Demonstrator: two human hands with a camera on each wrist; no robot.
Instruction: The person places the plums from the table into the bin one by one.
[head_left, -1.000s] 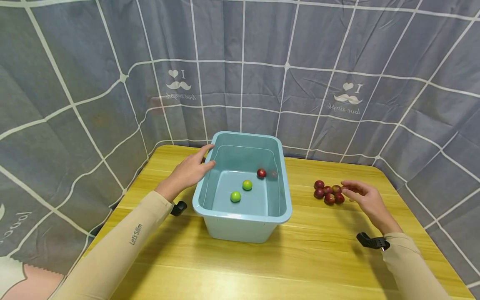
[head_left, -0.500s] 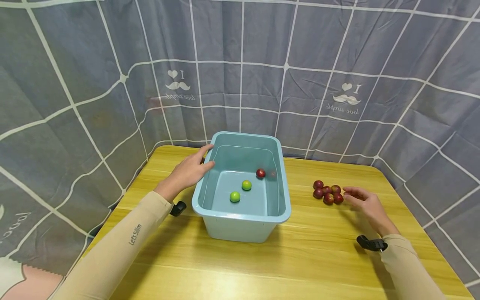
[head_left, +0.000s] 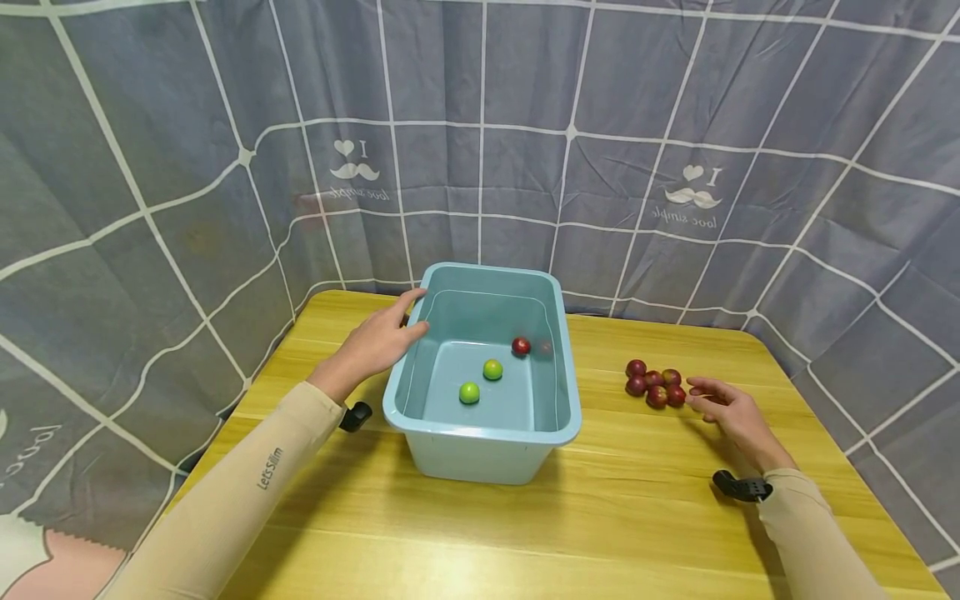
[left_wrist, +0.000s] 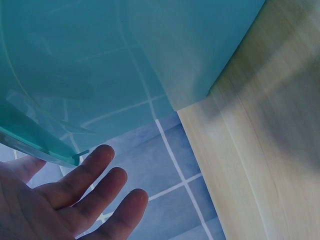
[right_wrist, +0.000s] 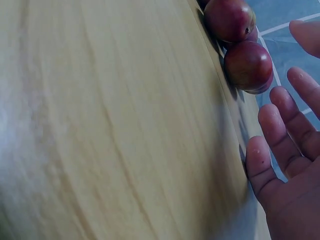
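A light blue plastic tub (head_left: pixel 482 435) stands mid-table. My left hand (head_left: pixel 375 342) touches its left rim with thumb and forefinger; in the left wrist view the other fingers (left_wrist: pixel 112 182) extend loosely below the rim. Inside the tub lie one red plum (head_left: pixel 521 346) and two small round green fruits, one nearer (head_left: pixel 469 392) and one farther back. At the right, several dark red plums (head_left: pixel 656 397) sit clustered on the table. My right hand (head_left: pixel 735 417) hovers just right of that cluster, fingers relaxed and holding nothing; the right wrist view shows a plum (right_wrist: pixel 248 66) beyond its fingertips.
The wooden table (head_left: pixel 622 508) has a grey curtain (head_left: pixel 525 167) with white grid lines behind and at both sides. Black straps with camera mounts circle both wrists, the right wrist strap (head_left: pixel 742 486) close above the tabletop.
My right hand has drawn back slightly, away from the plum cluster, and its fingers no longer overlap the plums. The left hand, the tub and the fruits have stayed put.
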